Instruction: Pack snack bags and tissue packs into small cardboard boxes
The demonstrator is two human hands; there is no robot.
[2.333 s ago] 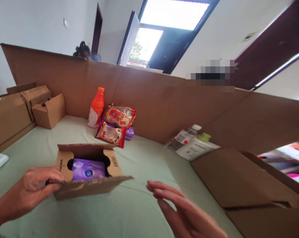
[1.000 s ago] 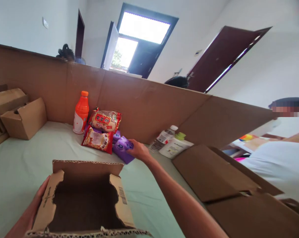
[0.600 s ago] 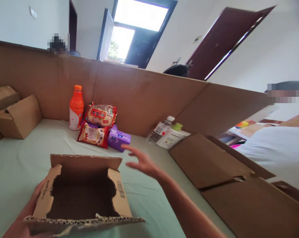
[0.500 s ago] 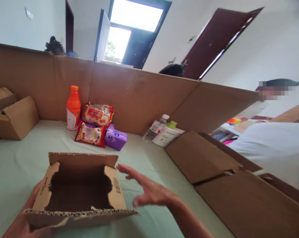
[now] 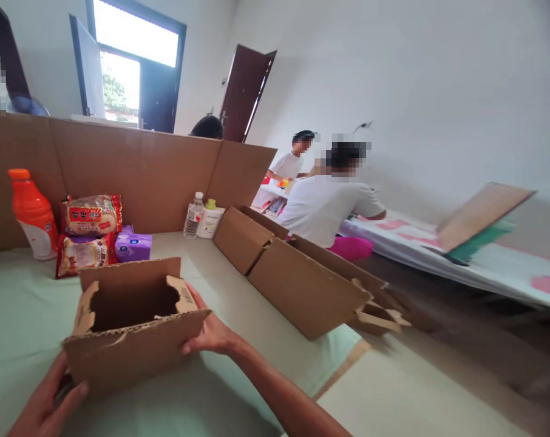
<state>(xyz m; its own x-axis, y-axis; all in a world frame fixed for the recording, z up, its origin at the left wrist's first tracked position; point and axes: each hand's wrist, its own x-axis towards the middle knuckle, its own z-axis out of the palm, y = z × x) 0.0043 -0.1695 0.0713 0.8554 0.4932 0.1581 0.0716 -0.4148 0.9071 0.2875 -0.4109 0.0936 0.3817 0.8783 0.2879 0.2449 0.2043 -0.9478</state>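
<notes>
An open cardboard box (image 5: 133,352) with its flaps raised is in front of me, its inside dark. My right hand (image 5: 209,328) grips the box's right side, thumb at the front and fingers along the side wall. At the lower left front corner, my left hand (image 5: 51,394) holds the box, its fingers partly hidden behind the cardboard. Just behind the box are a red snack packet (image 5: 84,254), a clear and red bag of crackers (image 5: 93,215) and a purple tissue pack (image 5: 133,247). An orange bottle (image 5: 33,212) stands left of them.
A cardboard partition (image 5: 142,176) runs along the back. Near its right end stand a water bottle (image 5: 193,217) and a white bottle with green cap (image 5: 210,221). Cardboard boxes (image 5: 302,285) line the table's right edge. Beyond, a person in a white shirt (image 5: 320,203) sits at another table.
My view has swung to the right. My right hand, apart from the box and spread before, has closed on its right side. The left hand stays at the box's left side.
</notes>
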